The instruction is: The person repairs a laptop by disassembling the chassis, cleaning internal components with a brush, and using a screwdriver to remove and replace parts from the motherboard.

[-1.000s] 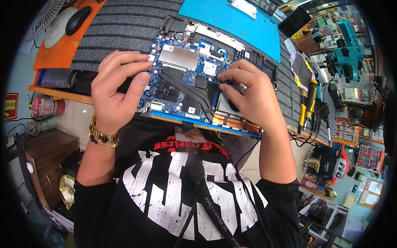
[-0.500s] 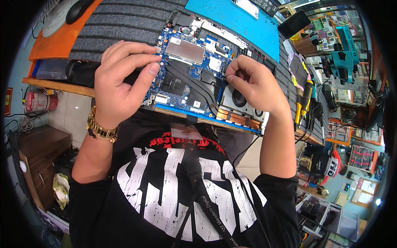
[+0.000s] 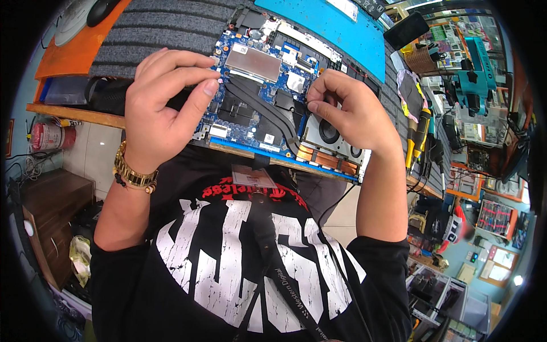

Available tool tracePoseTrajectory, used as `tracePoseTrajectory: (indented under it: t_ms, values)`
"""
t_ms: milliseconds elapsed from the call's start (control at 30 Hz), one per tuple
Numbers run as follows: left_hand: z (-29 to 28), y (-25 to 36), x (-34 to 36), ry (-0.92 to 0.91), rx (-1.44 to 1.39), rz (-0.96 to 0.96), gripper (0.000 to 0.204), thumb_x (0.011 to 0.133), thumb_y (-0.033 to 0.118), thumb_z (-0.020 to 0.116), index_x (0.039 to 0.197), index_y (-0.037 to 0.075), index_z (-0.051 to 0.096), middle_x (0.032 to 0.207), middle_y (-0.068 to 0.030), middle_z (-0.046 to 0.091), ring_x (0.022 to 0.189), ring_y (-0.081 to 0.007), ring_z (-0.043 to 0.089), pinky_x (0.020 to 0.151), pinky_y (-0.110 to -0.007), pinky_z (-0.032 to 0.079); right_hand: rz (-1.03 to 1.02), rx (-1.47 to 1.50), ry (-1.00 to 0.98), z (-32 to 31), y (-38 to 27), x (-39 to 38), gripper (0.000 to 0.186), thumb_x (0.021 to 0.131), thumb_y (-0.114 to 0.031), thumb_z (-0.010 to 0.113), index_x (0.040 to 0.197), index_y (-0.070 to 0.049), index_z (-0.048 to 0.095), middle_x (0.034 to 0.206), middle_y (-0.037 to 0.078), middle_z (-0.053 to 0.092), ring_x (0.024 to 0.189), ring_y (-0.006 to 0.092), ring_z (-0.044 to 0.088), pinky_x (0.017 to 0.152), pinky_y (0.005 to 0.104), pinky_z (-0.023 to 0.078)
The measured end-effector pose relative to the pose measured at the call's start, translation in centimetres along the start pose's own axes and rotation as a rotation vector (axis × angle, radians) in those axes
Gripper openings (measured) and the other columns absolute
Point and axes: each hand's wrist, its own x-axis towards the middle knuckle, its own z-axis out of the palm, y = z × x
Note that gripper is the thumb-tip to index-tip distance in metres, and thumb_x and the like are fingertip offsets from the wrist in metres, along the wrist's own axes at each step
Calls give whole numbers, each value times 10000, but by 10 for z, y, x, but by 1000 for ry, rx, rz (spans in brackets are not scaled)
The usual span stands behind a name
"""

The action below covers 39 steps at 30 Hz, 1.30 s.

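Blue laptop circuit board (image 3: 250, 91) lay open; right hand (image 3: 347, 111) pinched something tiny beside the round grey fan (image 3: 330, 132), left hand (image 3: 162, 108) hovered empty, fingers loose. Gentle lifting seemed next.

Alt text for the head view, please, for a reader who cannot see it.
Two bare hands work over an opened laptop's blue circuit board: the left hand hovers at its left edge, and the right hand pinches something small above the cooling fan. A blue mat lies beyond.

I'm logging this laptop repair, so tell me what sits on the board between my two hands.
In the head view, between the left hand and right hand lies the blue motherboard, crossed by black heat pipes running to the fan.
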Motion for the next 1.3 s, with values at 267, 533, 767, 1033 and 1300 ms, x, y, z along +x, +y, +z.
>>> tracePoseTrajectory:
  t_ms: [267, 533, 767, 1033, 1300]
  values:
    - [3, -2, 3, 53, -13, 18, 89, 985, 122, 843, 1033, 49, 854, 1119, -98, 844, 1032, -311, 778, 1019, -431, 550, 66, 118, 11, 2, 12, -1, 54, 998, -49, 800, 1026, -30, 758, 708, -28, 615, 659, 67, 534, 617, 301, 451]
    - [2, -4, 3, 54, 4, 53, 88, 981, 118, 850, 1026, 43, 853, 1113, -111, 847, 1027, -311, 779, 983, -421, 558, -36, 41, 84, 3, 17, 3, 71, 931, -19, 792, 996, -28, 767, 707, -22, 641, 658, 55, 547, 614, 287, 445]
    - [-3, -3, 0, -22, -28, -9, 138, 1040, 112, 794, 1104, 8, 858, 1217, -141, 849, 1138, -323, 780, 1178, -494, 518, -126, 26, 151, 6, 5, 4, 212, 853, 45, 780, 1043, -40, 738, 819, -14, 696, 679, 93, 588, 659, 291, 499]
    - [-1, -5, -1, -13, -23, 15, 130, 1036, 95, 800, 1105, -1, 855, 1210, -139, 848, 1126, -308, 776, 1075, -418, 551, -226, -135, 58, -4, -9, 10, 284, 853, 90, 774, 1102, -27, 703, 821, 50, 687, 731, 171, 649, 708, 331, 553]
    - [1, -6, -2, -2, -30, 26, 127, 1036, 83, 802, 1107, -9, 852, 1207, -146, 845, 1105, -289, 777, 1007, -383, 568, -226, -192, -74, -14, -11, 18, 336, 885, 101, 771, 1185, -31, 699, 787, 68, 651, 723, 195, 637, 700, 360, 547]
